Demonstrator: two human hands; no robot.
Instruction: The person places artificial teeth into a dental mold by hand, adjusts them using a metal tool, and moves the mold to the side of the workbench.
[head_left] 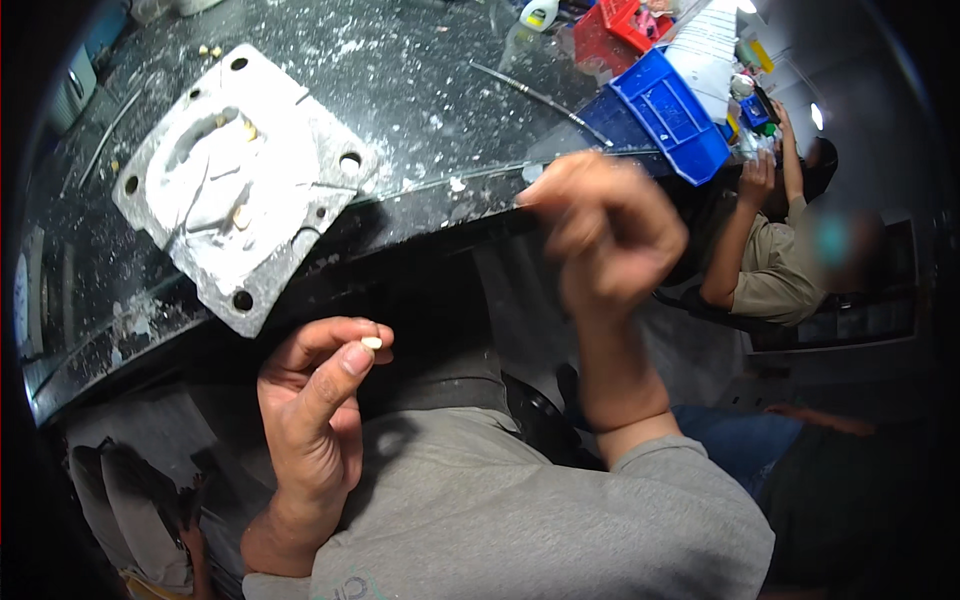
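Note:
Between the thumb and index finger of my left hand point(315, 400) is a small cream-coloured false tooth point(372, 343), held in front of the bench edge. Motion smears my right hand point(615, 235), raised near the bench edge with its fingers curled; whether anything is in them cannot be made out. A square metal flask half point(265, 78) with holes at its corners lies on the bench, up and left of my left hand, jutting over the edge. White plaster point(205, 185) fills its middle, with a few yellowish teeth point(240, 217) set in it.
The dark, plaster-specked bench point(420, 75) carries a thin metal instrument point(540, 97), a blue tray point(672, 118), a red tray point(618, 22) and a white bottle point(538, 14). Loose teeth point(208, 51) lie beyond the flask. A co-worker point(765, 265) sits at the right, hands raised.

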